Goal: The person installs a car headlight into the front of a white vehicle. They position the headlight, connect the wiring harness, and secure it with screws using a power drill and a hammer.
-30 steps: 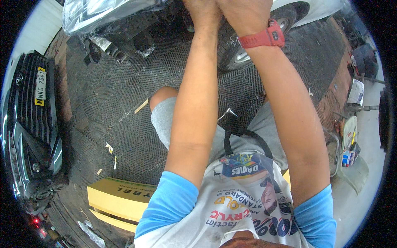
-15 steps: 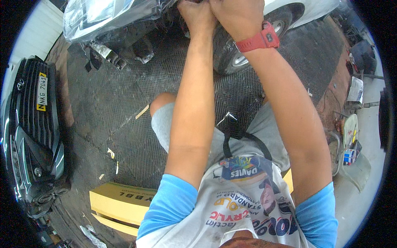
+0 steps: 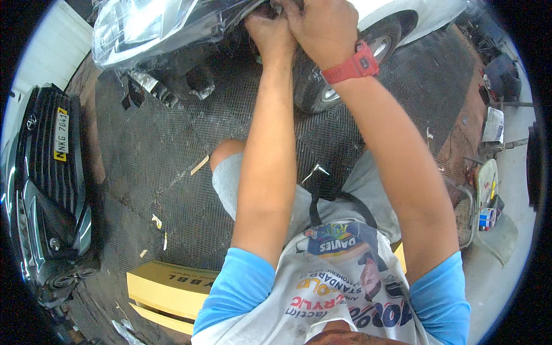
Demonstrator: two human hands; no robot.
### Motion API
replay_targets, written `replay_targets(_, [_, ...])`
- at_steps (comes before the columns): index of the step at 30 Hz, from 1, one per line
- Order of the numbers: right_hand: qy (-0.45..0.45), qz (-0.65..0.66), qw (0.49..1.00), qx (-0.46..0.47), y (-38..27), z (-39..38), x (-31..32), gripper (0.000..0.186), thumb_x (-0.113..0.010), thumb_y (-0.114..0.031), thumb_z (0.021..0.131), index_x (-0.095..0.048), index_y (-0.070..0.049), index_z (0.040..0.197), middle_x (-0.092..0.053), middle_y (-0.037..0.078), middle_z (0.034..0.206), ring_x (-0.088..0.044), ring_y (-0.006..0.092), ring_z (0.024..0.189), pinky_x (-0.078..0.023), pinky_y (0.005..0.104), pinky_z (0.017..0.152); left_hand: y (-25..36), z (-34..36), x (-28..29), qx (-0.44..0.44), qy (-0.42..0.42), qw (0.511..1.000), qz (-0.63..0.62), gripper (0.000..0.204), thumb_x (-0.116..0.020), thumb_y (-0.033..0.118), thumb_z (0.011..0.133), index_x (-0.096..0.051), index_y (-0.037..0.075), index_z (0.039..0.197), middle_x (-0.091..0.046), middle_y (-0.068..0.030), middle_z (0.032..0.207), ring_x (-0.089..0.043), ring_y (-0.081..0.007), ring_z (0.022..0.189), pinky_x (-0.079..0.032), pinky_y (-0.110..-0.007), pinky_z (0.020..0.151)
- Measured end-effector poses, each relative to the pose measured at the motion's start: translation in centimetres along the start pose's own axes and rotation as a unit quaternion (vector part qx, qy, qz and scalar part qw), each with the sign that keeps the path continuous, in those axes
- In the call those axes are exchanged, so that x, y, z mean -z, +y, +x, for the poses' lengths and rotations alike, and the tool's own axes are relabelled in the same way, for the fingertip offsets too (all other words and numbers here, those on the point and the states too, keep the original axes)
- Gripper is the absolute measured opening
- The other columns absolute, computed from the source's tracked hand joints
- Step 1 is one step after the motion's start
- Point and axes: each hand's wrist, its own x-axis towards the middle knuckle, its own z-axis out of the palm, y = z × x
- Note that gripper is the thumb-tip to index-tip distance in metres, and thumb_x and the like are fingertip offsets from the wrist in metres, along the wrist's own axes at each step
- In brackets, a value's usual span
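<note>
Both arms reach up to the front corner of a car [image 3: 172,34] whose headlight area is wrapped in clear plastic film. My left hand [image 3: 270,37] is closed, its fingers curled in at the dark edge of the opening beside the wrapped headlight. My right hand [image 3: 325,31], below a red wristwatch [image 3: 359,62], is closed too, its fingers bent right beside the left hand's. What the fingers hold is hidden behind the hands. The front wheel [image 3: 322,92] stands just right of my wrists.
A thin bent metal tool [image 3: 318,168] shows between my knees. A detached dark grille bumper [image 3: 52,167] stands at the left. A yellow box-like piece [image 3: 167,282] lies near my left elbow. Paper scraps [image 3: 200,165] litter the ribbed black mat [image 3: 155,126]. A chair [image 3: 489,230] is at right.
The view has shifted slightly, so the car front and wheel sit lower in the picture. Both hands stay together at the same edge, and the right wrist has turned a little.
</note>
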Motion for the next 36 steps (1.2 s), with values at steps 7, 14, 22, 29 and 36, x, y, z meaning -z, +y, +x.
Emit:
replay_targets(7, [0.161, -0.017, 0.979, 0.123, 1.2, -0.6, -0.7, 0.023, -0.076, -0.026, 0.084, -0.076, -0.008, 0.097, -0.07, 0.012, 0.082, -0.069, 0.0347, 0.074, -0.054, 0.0445, 0.068, 0.8, 0.0, 0.0, 0.023, -0.012, 0.999, -0.03, 0.03, -0.067, -0.004, 0.086, -0.063, -0.007, 0.115, -0.069, -0.0138, 0.115, -0.064, -0.0226, 0.106, -0.049, -0.037, 0.097])
replay_targets(14, [0.143, -0.028, 0.985, 0.092, 1.2, -0.4, -0.8, 0.02, -0.076, -0.022, 0.084, -0.075, -0.008, 0.098, -0.071, 0.011, 0.084, -0.07, 0.0332, 0.076, -0.055, 0.0435, 0.068, 1.2, -0.1, -0.4, 0.08, -0.006, 0.992, -0.096, 0.031, -0.066, -0.007, 0.086, -0.062, -0.007, 0.117, -0.068, -0.0133, 0.118, -0.064, -0.0223, 0.106, -0.049, -0.035, 0.096])
replay_targets(22, [0.137, -0.01, 0.986, 0.092, 1.0, -0.3, -0.9, 0.018, -0.075, -0.022, 0.085, -0.071, -0.007, 0.096, -0.072, 0.01, 0.086, -0.071, 0.0318, 0.077, -0.055, 0.0429, 0.066, 0.4, 0.3, 0.4, 0.091, -0.021, 0.993, -0.068, 0.024, -0.066, -0.004, 0.091, -0.063, -0.004, 0.114, -0.068, -0.01, 0.114, -0.064, -0.0185, 0.103, -0.052, -0.033, 0.091])
replay_targets(29, [0.176, 0.08, 0.977, 0.094, 1.4, 0.2, 2.7, 0.026, -0.082, -0.024, 0.081, -0.072, -0.007, 0.099, -0.071, 0.008, 0.084, -0.069, 0.0249, 0.075, -0.054, 0.0388, 0.07, -0.3, 0.1, 0.6, 0.096, 0.01, 0.995, 0.005, 0.041, -0.08, 0.0, 0.085, -0.062, -0.002, 0.122, -0.066, -0.0087, 0.119, -0.062, -0.0197, 0.105, -0.049, -0.034, 0.096])
replay_targets(36, [0.052, -0.099, 0.992, 0.056, 3.8, 6.1, 5.5, 0.119, -0.09, -0.046, 0.071, -0.021, -0.013, 0.161, -0.011, 0.026, 0.167, -0.012, 0.0541, 0.151, -0.029, 0.0598, 0.119, 2.3, -0.2, -0.4, 0.186, -0.008, 0.982, -0.015, 0.047, -0.078, 0.003, 0.089, -0.057, -0.004, 0.13, -0.062, -0.0113, 0.129, -0.056, -0.0206, 0.117, -0.042, -0.036, 0.105])
